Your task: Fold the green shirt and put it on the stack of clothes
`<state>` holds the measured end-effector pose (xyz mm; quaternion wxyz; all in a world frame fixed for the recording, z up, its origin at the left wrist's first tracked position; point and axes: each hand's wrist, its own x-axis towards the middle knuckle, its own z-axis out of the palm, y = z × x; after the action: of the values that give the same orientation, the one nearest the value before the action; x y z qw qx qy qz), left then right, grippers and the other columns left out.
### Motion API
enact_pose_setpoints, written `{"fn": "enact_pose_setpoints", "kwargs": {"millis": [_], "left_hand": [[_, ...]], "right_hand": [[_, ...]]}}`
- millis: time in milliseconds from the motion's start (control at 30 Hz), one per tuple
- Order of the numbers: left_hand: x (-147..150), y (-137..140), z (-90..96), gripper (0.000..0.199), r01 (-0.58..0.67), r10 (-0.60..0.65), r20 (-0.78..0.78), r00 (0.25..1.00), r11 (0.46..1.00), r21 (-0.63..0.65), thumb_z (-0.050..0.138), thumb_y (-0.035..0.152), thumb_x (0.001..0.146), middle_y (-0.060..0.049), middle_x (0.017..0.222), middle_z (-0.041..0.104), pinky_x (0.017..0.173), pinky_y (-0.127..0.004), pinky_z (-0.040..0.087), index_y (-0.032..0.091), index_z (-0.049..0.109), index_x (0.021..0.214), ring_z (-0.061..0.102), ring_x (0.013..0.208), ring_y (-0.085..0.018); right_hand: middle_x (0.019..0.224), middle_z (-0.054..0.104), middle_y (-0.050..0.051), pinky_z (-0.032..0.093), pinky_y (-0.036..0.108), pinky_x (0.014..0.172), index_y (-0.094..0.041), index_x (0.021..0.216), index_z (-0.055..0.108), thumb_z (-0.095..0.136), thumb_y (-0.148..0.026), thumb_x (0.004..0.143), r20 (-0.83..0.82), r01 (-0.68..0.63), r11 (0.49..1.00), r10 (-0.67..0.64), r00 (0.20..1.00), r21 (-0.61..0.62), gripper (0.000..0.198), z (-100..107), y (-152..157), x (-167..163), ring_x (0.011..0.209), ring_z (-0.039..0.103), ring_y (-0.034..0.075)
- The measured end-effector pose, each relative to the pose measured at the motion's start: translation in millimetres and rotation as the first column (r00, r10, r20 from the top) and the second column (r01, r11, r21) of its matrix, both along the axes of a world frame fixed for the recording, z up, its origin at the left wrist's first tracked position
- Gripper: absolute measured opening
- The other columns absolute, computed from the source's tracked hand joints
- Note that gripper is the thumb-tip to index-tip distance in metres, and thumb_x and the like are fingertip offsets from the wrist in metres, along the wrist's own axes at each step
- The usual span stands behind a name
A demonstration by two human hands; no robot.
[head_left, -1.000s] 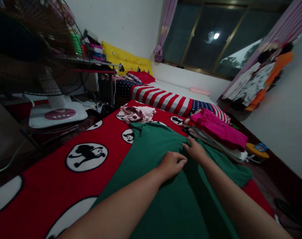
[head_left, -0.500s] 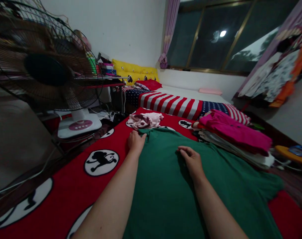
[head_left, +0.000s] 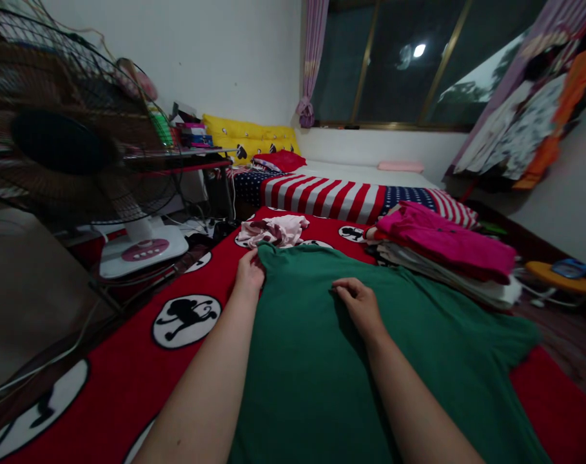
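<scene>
A green T-shirt (head_left: 302, 361) lies spread over a red cover (head_left: 186, 367) printed with black monkeys in white circles, one sleeve reaching out to the right. At its far left corner, my left hand (head_left: 250, 273) is closed on the shirt's edge, fingers partly hidden behind the cloth. My right hand (head_left: 361, 304) is over the middle of the shirt, its fingers curled together against the thumb. Whether cloth is pinched in it I cannot make out. Just beyond the shirt lies a crumpled pink garment (head_left: 285, 229).
A stack of folded clothes with a magenta garment (head_left: 447, 238) on top stands at the right. A standing fan (head_left: 142, 241) is at the left. Behind is a bed with a striped cover (head_left: 331, 198). Clothes (head_left: 534, 135) hang at the right, above an orange stool (head_left: 558, 277).
My left hand has drawn the shirt's far left corner slightly outward and up, spreading that edge. My right hand stays over the shirt's middle, fingers more curled. The view has shifted slightly.
</scene>
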<state>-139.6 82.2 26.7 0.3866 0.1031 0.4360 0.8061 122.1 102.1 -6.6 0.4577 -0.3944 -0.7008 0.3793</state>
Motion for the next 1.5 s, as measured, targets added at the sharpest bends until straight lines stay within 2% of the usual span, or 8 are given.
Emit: {"fn": "enact_pose_setpoints", "kwargs": {"millis": [233,533,900,1067,1200,1300,1367,1500], "left_hand": [[15.1,-3.9,0.3,0.034,0.151,-0.154,-0.130,0.979,0.988,-0.028,0.080,0.009,0.049,-0.007,0.068,0.070,0.059,-0.031,0.055,0.010,0.070,0.081,0.065,0.056,-0.019],[0.8,5.7,-7.1,0.018,-0.204,0.197,-0.190,0.962,0.979,-0.015,0.069,0.017,0.065,-0.001,0.070,0.067,0.069,-0.027,0.053,0.015,0.065,0.083,0.064,0.065,-0.014],[-3.5,0.4,-16.6,0.042,-0.249,0.210,-0.340,0.917,0.965,-0.076,0.070,-0.002,0.051,-0.001,0.072,0.066,0.071,-0.027,0.053,0.015,0.065,0.089,0.066,0.072,-0.017],[5.3,1.2,-5.5,0.044,-0.289,0.261,-0.374,0.890,0.957,-0.020,0.064,0.003,0.062,-0.003,0.083,0.067,0.069,-0.022,0.051,0.015,0.063,0.105,0.065,0.071,-0.013],[55.4,-1.1,12.9,0.043,0.075,-0.035,-0.502,0.864,0.995,0.060,0.069,0.004,0.063,-0.005,0.094,0.069,0.076,-0.022,0.051,0.018,0.066,0.104,0.066,0.084,-0.015],[93.9,-6.9,25.1,0.038,0.560,-0.458,-0.613,0.644,0.828,-0.030,0.075,0.012,0.066,-0.009,0.098,0.071,0.084,-0.029,0.050,0.015,0.069,0.103,0.066,0.093,-0.021],[103.8,-10.6,32.2,0.030,0.609,-0.489,-0.670,0.558,0.790,-0.069,0.076,0.017,0.069,-0.010,0.099,0.071,0.086,-0.031,0.049,0.014,0.072,0.098,0.066,0.094,-0.022],[90.0,-13.9,43.8,0.018,0.424,-0.307,-0.720,0.622,0.905,-0.020,0.068,0.021,0.076,-0.008,0.091,0.072,0.078,-0.028,0.050,0.014,0.073,0.091,0.066,0.084,-0.020]], "right_hand": [[0.086,0.068,0.007,0.047,0.036,0.079,-0.018,0.083,0.069,0.056,-0.033,0.075,-0.006,0.000,1.000,0.000,1.000,0.015,0.021,-1.7,0.9,-0.5,0.083,0.063,0.022],[0.085,0.068,0.007,0.047,0.035,0.078,-0.017,0.082,0.069,0.056,-0.033,0.073,-0.014,0.004,1.000,-0.004,1.000,0.001,0.022,-0.1,0.1,-1.3,0.083,0.063,0.022],[0.083,0.068,0.005,0.048,0.033,0.078,-0.018,0.081,0.069,0.056,-0.032,0.074,-0.010,0.017,0.999,-0.017,1.000,0.032,0.020,2.5,-2.1,-1.3,0.081,0.063,0.020],[0.085,0.067,0.006,0.048,0.034,0.079,-0.018,0.080,0.070,0.056,-0.033,0.074,0.001,0.030,0.998,-0.031,1.000,0.047,0.021,3.1,-1.9,-3.0,0.081,0.063,0.020],[0.092,0.069,0.009,0.050,0.036,0.079,-0.016,0.094,0.067,0.059,-0.043,0.077,-0.060,0.038,0.999,-0.040,0.997,-0.034,0.033,3.6,-1.7,-6.4,0.082,0.065,0.021],[0.099,0.069,0.011,0.051,0.038,0.081,-0.015,0.105,0.062,0.058,-0.051,0.078,-0.155,0.052,0.995,-0.064,0.986,-0.085,0.045,3.5,0.3,-6.4,0.085,0.067,0.023],[0.103,0.067,0.012,0.052,0.038,0.081,-0.015,0.106,0.060,0.058,-0.054,0.078,-0.228,0.071,0.991,-0.095,0.969,-0.111,0.048,2.4,3.0,-5.2,0.085,0.068,0.022],[0.107,0.064,0.014,0.053,0.038,0.080,-0.014,0.110,0.056,0.062,-0.052,0.074,-0.230,0.117,0.986,-0.143,0.963,-0.121,0.052,-1.4,7.5,-5.1,0.085,0.067,0.022]]}}
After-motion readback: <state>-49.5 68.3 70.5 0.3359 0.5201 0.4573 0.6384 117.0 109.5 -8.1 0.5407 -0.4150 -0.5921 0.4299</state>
